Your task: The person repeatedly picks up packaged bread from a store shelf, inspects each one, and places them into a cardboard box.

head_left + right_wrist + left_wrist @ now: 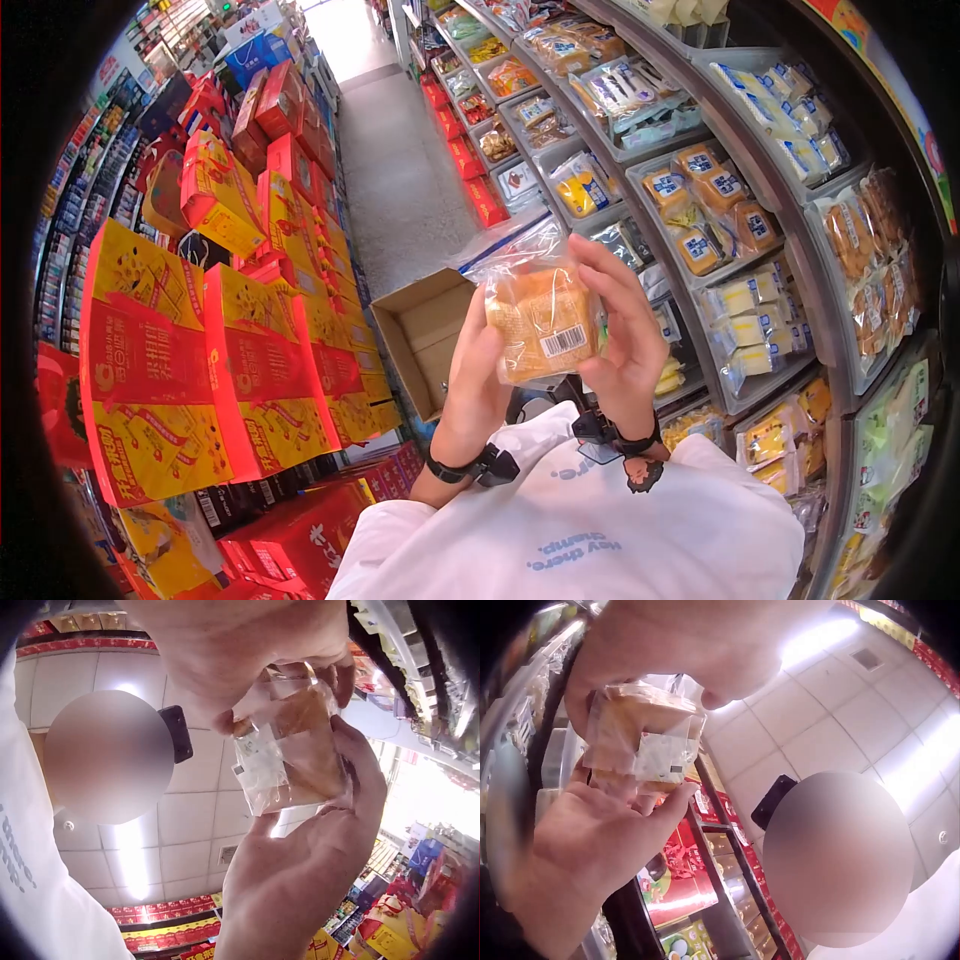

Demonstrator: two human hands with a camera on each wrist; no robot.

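Note:
A packaged piece of bread [543,325] in clear plastic is held up in front of the chest, with a barcode label on the side toward the head camera. My left hand [474,365] grips its left side. On the right side my right hand [628,335] holds it, thumb near the lower corner and fingers reaching up past the edge. From below, the left wrist view shows the golden bread [641,739] between both hands, with a pale label on the wrapper. The right wrist view shows the same wrapped bread [300,754] from its other side.
Shelves on the right hold grey bins of wrapped breads [710,205]. An open cardboard box [425,345] stands just beyond my left hand. Red and yellow gift boxes [240,365] are stacked along the left. A grey aisle floor [395,150] runs ahead between them.

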